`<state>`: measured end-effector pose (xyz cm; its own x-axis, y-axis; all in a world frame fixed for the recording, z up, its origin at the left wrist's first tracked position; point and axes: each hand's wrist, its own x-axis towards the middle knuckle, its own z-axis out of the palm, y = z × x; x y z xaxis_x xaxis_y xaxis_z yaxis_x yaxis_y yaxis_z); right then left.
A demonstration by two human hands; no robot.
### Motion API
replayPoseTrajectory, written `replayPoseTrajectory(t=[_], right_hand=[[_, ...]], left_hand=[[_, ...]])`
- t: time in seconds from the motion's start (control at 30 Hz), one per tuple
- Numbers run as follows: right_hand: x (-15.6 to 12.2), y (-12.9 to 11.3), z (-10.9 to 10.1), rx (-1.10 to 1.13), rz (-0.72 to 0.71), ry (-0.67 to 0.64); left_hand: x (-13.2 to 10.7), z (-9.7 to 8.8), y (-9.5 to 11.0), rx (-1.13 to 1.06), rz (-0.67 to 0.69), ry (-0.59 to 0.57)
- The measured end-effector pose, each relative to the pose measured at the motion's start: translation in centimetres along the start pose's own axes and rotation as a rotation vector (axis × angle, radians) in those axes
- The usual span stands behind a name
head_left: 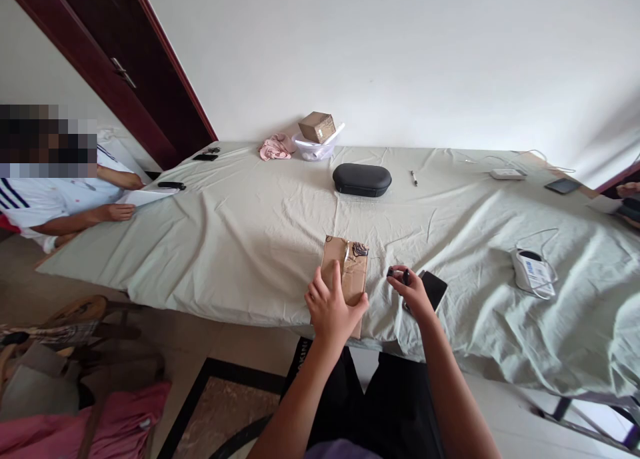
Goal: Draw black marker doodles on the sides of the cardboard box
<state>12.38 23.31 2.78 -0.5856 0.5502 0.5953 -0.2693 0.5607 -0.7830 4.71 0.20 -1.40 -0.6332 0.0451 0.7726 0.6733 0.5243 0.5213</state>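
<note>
A brown cardboard box [356, 272] lies at the near edge of the cloth-covered table. Strips of tape and black print show on its top. My left hand [333, 306] grips it across its near part, thumb at the right edge and fingers over the left side. To the right of the box, my right hand [407, 289] is closed around a small black object [391, 272]; its kind is too small to make out. A black phone-like slab [434, 288] lies on the cloth just behind that hand, partly covered by it.
Farther back are a black oval case [362, 180], a pen [414, 178], and a plastic tub [314, 148] with a small carton [317, 126], beside a pink cloth [277, 147]. A white device with a cable [534, 272] sits right. A person [55, 199] holds papers at left.
</note>
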Motion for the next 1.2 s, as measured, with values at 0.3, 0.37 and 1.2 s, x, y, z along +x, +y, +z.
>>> replayPoseTrajectory(t=[0.3, 0.37, 1.2], right_hand=[[-0.7, 1.6, 0.5, 0.325, 0.119, 0.045], [-0.8, 1.8, 0.6, 0.35, 0.133, 0.058], [-4.7, -2.1, 0.3, 0.581, 0.189, -0.028]], left_hand=[[-0.1, 0.0, 0.0, 0.005, 0.006, 0.011], [-0.2, 0.0, 0.0, 0.008, 0.009, 0.009], [-0.6, 0.2, -0.4, 0.017, 0.015, 0.034]])
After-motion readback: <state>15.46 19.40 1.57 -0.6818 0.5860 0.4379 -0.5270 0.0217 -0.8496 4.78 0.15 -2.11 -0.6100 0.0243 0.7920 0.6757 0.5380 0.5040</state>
